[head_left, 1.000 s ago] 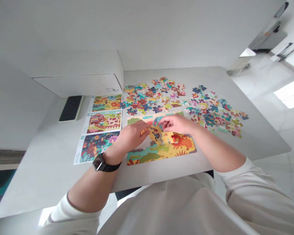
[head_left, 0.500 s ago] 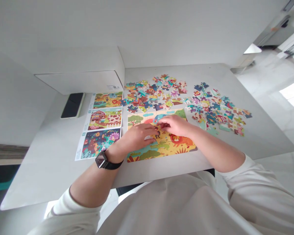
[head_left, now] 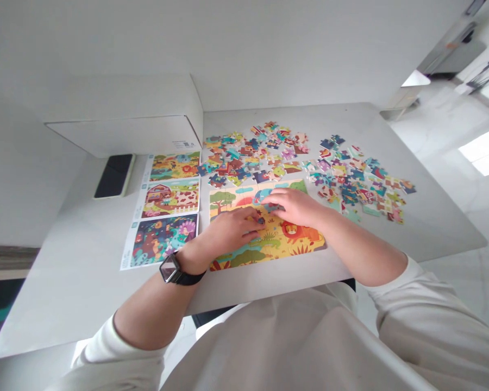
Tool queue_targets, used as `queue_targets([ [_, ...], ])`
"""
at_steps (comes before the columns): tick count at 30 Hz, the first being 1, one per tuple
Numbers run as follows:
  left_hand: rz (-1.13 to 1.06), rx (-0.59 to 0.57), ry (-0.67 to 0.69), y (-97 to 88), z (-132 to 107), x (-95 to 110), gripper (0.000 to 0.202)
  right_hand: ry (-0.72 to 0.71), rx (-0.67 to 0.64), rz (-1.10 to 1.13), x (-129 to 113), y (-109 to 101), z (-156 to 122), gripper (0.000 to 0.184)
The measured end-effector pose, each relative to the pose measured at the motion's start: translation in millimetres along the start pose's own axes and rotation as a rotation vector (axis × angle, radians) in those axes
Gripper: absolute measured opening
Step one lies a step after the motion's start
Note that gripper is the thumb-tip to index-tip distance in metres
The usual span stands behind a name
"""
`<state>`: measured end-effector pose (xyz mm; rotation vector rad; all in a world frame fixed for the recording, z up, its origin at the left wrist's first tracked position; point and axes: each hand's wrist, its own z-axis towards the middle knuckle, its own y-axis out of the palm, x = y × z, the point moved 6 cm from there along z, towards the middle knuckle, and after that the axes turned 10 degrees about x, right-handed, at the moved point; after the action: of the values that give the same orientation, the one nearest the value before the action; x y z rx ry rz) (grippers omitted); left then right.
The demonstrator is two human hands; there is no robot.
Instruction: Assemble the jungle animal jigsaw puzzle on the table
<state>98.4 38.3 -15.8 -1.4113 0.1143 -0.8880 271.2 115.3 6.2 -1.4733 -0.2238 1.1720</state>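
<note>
A nearly whole jigsaw puzzle (head_left: pixel 297 247) lies flat before me, printed with a lion, a crocodile, trees and an elephant. My left hand (head_left: pixel 232 231) rests on its middle left, thumb and fingers apart and bent around a small dark printed patch (head_left: pixel 261 221). Whether that patch belongs to a separate piece I cannot tell. Over the upper middle of the puzzle, my right hand (head_left: pixel 295 206) touches the surface with loosely bent fingers. Both hands cover parts of the picture. On my left wrist is a black watch (head_left: pixel 171 269).
Loose puzzle pieces (head_left: pixel 250 157) lie behind the puzzle, with another heap of pieces (head_left: pixel 358 184) to the right. Several picture cards (head_left: pixel 171 198) line the left side, near a phone (head_left: pixel 114 175). A white box (head_left: pixel 122 136) stands at the back left of the table (head_left: pixel 65 271).
My left fingers have shifted slightly right over the puzzle's middle. My right fingers have spread a little. The whole view has moved slightly, so the table appears farther left.
</note>
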Motion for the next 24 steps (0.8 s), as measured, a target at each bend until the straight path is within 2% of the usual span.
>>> queue_targets([
  [2,0.015,-0.004,0.005,1.0,-0.8,-0.4,0.028,0.037,-0.003,-0.034,3.4,-10.3,-5.2,0.029],
  [5,0.040,-0.004,0.007,1.5,-1.4,-0.2,0.029,0.085,-0.113,-0.077,6.7,-14.7,-17.3,0.020],
  [8,0.047,0.000,0.009,0.1,-1.0,2.1,0.029,0.095,-0.200,-0.132,4.2,-8.7,-28.0,0.026],
  [11,0.051,-0.005,0.007,-1.5,-0.6,5.1,0.028,0.093,-0.200,-0.201,-0.7,-1.2,-32.1,0.029],
  [15,0.066,-0.010,-0.012,-1.9,-0.7,6.5,0.029,0.146,-0.217,-0.263,-3.0,5.3,-32.8,0.020],
  [24,0.013,-0.002,0.001,-5.4,-0.2,4.9,0.029,0.224,-0.240,-0.345,-11.5,2.0,-34.2,0.015],
])
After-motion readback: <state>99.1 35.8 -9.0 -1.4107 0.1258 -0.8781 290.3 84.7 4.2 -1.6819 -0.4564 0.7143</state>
